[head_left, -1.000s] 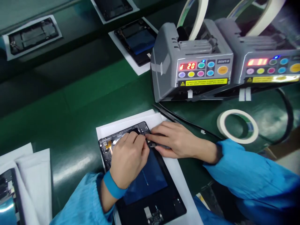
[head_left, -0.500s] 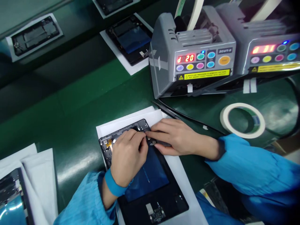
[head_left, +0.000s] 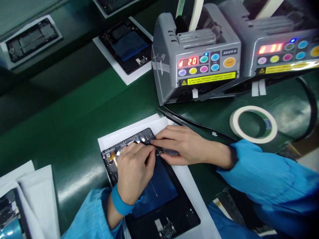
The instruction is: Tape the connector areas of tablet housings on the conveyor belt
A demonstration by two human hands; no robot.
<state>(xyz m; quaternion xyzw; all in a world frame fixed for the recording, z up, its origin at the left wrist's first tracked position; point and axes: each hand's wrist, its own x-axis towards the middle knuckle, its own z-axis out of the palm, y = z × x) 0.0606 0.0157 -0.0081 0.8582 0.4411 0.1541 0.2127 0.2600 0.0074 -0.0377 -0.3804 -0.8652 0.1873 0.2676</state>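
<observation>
An opened tablet lies on white sheets, its circuit parts bare at the far end and a dark blue battery in its middle. Over its upper part is my left hand, wearing a blue wristband. Its thumb and index finger are pinched together near the tablet's right edge; whatever is between them is too small to make out. My right hand reaches in from the right, open, fingers stretched out. Its index fingertip touches the tablet close to my left fingertips, while the thumb rests lower on the edge.
Two grey tape dispensers stand at the back right, short tape ends sticking out. Before them lie a tape roll, black tweezers and a cable. Other opened tablets lie behind and at left, beside white sheets.
The view has shifted slightly, so the background sits a little further left. Both hands stay at the same upper right part of the tablet, with only small finger movement.
</observation>
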